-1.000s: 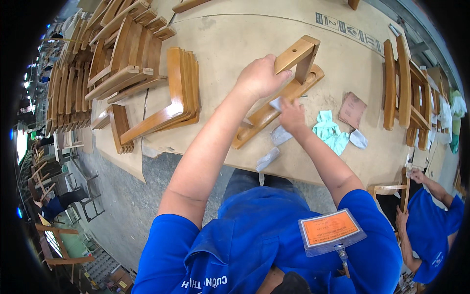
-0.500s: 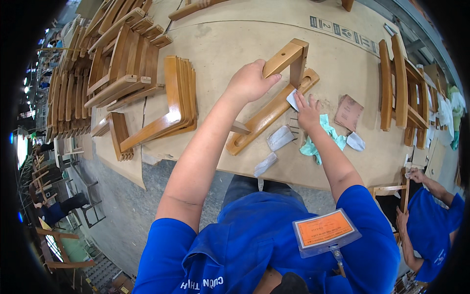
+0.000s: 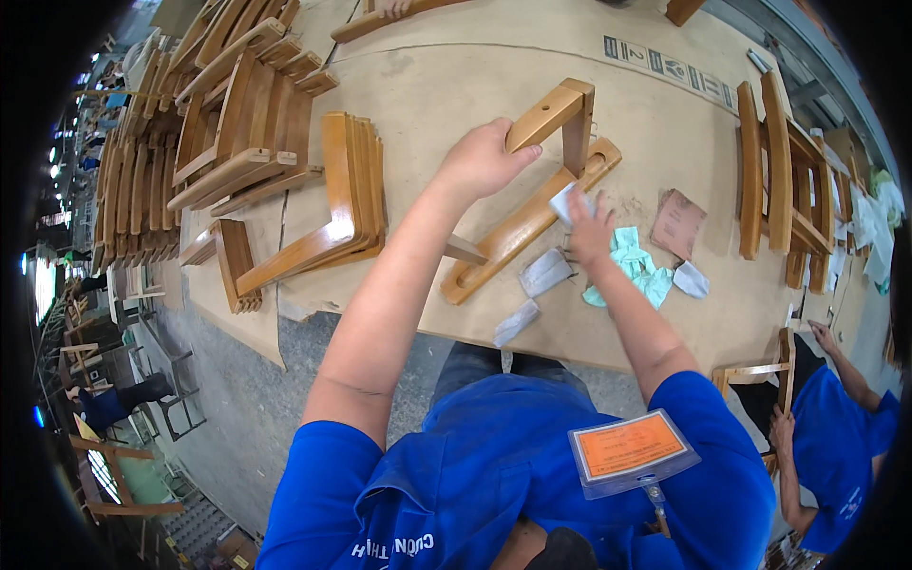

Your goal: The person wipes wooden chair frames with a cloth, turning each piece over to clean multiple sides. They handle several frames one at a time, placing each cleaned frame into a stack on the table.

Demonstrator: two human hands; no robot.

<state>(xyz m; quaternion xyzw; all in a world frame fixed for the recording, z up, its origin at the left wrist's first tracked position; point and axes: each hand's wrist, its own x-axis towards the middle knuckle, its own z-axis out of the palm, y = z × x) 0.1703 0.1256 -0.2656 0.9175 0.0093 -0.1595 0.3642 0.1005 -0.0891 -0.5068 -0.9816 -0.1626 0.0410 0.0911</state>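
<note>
My left hand is closed round the upper rail of a varnished wooden frame, which rests on the paper-covered table. The frame's long lower rail, slotted near its ends, lies slantwise. My right hand, slightly blurred, presses a small pale grey piece of sandpaper onto that rail with its fingers. Beside the right wrist lies a crumpled mint-green cloth. A brown sandpaper sheet is to its right, and worn grey pieces are near the table's front.
Stacked wooden frames and nested angled parts occupy the left side. More frames stand at the right edge. A co-worker handles a frame at lower right. Another person's hand touches a wooden piece at the far edge.
My right hand has slid slightly down the rail, toward me and leftward, with the sandpaper. My left hand keeps its hold. The co-worker's upper hand at right has moved away from their frame.
</note>
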